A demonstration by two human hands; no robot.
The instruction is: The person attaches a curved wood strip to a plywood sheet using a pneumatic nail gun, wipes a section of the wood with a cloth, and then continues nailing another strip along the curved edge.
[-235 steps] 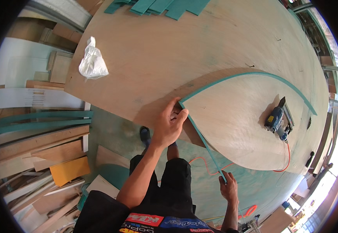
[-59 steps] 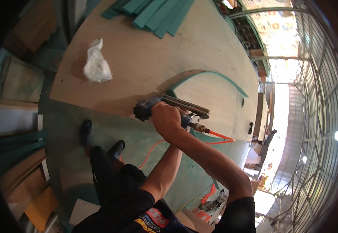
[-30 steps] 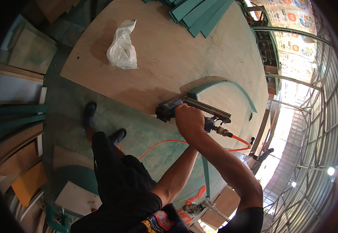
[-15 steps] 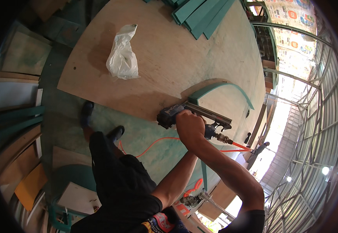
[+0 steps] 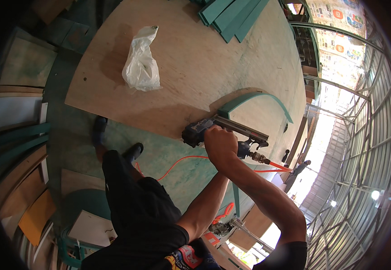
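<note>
My right hand [image 5: 221, 143] is closed round the handle of a dark blue pneumatic nail gun [image 5: 198, 132], held at the near edge of the plywood tabletop [image 5: 182, 76]. From its metal fitting runs an orange air hose [image 5: 186, 157]. My left forearm [image 5: 209, 198] passes under the right one. The left hand itself is hidden behind my right wrist and the tool, so its fingers and anything in them do not show. Just past the nail gun, a curved green strip [image 5: 236, 104] stands on edge on the plywood.
A crumpled white plastic bag [image 5: 141, 67] rests on the tabletop. Several flat green boards [image 5: 233, 20] are stacked at its far side. Panels and curved pieces lean on the left, around a yellow board [image 5: 37, 217]. The hose trails over the green-stained floor [image 5: 177, 175] beside my legs.
The view has shifted very slightly. My right hand and the nail gun stay almost in place, and the curved strip, bag and boards have not visibly moved.
</note>
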